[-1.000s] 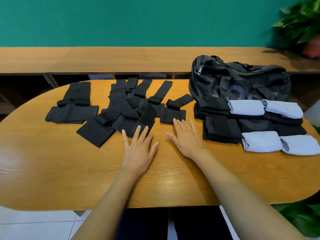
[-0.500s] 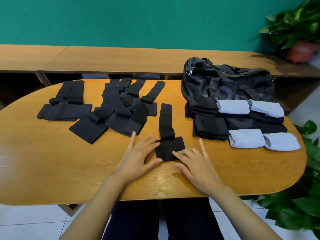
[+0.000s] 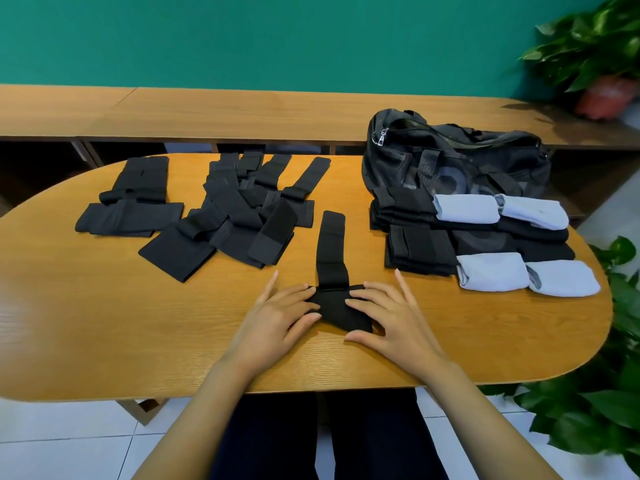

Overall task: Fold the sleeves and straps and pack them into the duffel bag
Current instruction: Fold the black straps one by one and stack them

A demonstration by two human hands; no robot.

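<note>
Low in the frame's centre, the left hand [image 3: 277, 317] and right hand [image 3: 393, 317] press flat on the black T-shaped fabric strap [image 3: 332, 251]; it is best folded squarely, edges aligned.

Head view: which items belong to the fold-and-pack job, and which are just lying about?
Job: black strap under left hand and right hand; unfolded black pile; folded black stacks; pale blue rolls; duffel bag.
Lying about: potted plant; wooden bench; leafy plant on the floor.
</note>
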